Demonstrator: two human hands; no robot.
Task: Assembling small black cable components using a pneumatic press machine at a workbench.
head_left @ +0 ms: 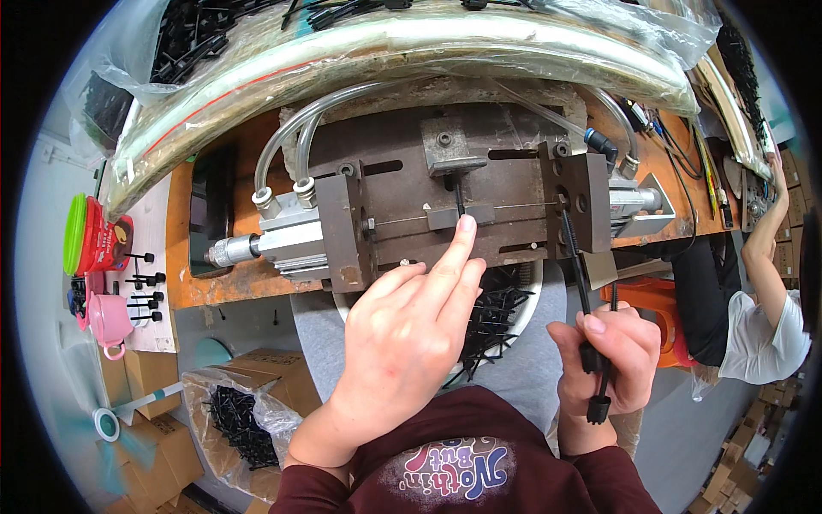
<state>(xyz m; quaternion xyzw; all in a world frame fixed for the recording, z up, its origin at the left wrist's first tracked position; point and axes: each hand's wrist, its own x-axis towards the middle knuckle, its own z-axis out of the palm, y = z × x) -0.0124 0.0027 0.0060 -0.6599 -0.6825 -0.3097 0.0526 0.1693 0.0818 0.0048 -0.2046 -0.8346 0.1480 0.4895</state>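
My left hand (411,338) reaches over the metal fixture (398,176). Its index finger is stretched out, the tip at the lower end of a thin black rod (459,195) that stands in the small middle block (441,218). The other fingers are partly bent, and I see nothing gripped in them. To the right, in front of the fixture, my right hand (625,351) is closed around black plastic rods (575,261) with toothed round heads (598,409). At least two rods show; the longer one points up toward the fixture's right upright block (584,201).
Air cylinders (295,240) with clear hoses (291,128) flank the fixture. Below it, a white tub (527,321) of black rods sits between my legs. A lined carton (248,377) of black parts stands lower left, a pink cup (110,321) left. Another person (762,334) is at right.
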